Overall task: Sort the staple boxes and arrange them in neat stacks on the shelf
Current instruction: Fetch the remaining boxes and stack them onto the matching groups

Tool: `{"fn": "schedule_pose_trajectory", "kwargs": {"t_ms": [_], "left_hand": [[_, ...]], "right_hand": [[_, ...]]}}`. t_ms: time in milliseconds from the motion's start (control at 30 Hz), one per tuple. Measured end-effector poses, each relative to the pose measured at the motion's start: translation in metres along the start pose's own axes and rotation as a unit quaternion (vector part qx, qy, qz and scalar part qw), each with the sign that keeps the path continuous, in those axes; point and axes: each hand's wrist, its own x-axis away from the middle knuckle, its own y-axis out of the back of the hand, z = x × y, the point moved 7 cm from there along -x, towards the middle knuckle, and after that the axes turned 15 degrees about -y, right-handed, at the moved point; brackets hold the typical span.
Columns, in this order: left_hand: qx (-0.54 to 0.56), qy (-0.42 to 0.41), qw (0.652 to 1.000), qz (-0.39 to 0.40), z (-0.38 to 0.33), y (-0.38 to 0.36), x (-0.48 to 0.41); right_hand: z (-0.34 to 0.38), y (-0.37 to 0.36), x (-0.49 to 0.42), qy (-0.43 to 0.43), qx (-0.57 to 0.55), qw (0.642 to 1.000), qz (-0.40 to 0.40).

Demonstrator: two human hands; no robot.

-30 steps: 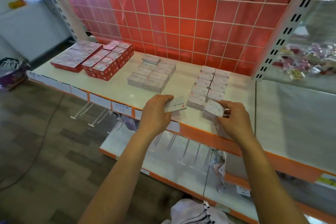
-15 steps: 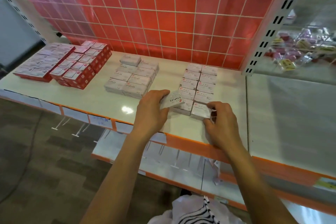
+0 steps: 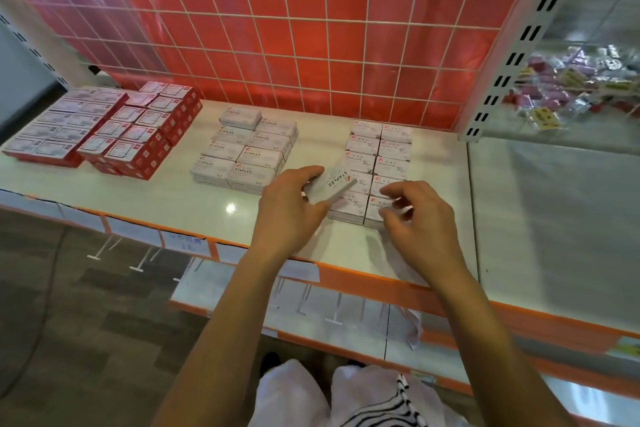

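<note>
My left hand grips a white box marked STAPLES, tilted, just above the front of the shelf. To its left stands a neat block of white staples boxes. On its right sits a two-column block of white paper clips boxes. My right hand hovers over the nearest paper clips box with fingers loosely curled and nothing held.
Red and white boxes and flat white-topped packs fill the shelf's left end. A red wire-grid back panel rises behind. A white slotted upright divides off the right bay with small packets. A lower shelf juts out below.
My right hand has let go of the paper clips box, which now lies on its stack, and lifted slightly. The left hand still holds the staples box. The view moved closer.
</note>
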Motion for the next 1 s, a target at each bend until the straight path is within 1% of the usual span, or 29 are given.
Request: {"fn": "schedule_pose_trajectory", "kwargs": {"t_ms": [100, 167, 267, 367, 567, 767, 900, 1000], "left_hand": [[0.094, 0.071, 0.993, 0.006, 0.012, 0.003, -0.003], [0.152, 0.095, 0.984, 0.001, 0.020, 0.007, -0.005], [0.210, 0.117, 0.971, 0.002, 0.031, 0.017, -0.008], [0.235, 0.111, 0.965, 0.019, 0.038, 0.027, -0.013], [0.271, 0.124, 0.954, 0.017, 0.064, 0.041, -0.024], [0.316, 0.135, 0.939, 0.022, 0.087, 0.057, -0.032], [0.335, 0.147, 0.931, 0.015, 0.099, 0.069, -0.038], [0.350, 0.140, 0.926, 0.027, 0.104, 0.076, -0.042]], "right_hand": [[0.025, -0.019, 0.005, 0.005, -0.057, 0.997, 0.055], [0.038, -0.037, 0.008, -0.001, -0.097, 0.991, 0.089], [0.056, -0.057, 0.010, -0.020, -0.138, 0.984, 0.106], [0.072, -0.076, 0.010, -0.021, -0.152, 0.982, 0.113], [0.086, -0.095, 0.006, -0.060, -0.208, 0.974, 0.070], [0.090, -0.111, -0.004, -0.090, -0.226, 0.968, 0.054], [0.101, -0.117, -0.009, -0.062, -0.203, 0.977, 0.022], [0.111, -0.122, -0.013, -0.041, -0.184, 0.982, 0.005]]}}
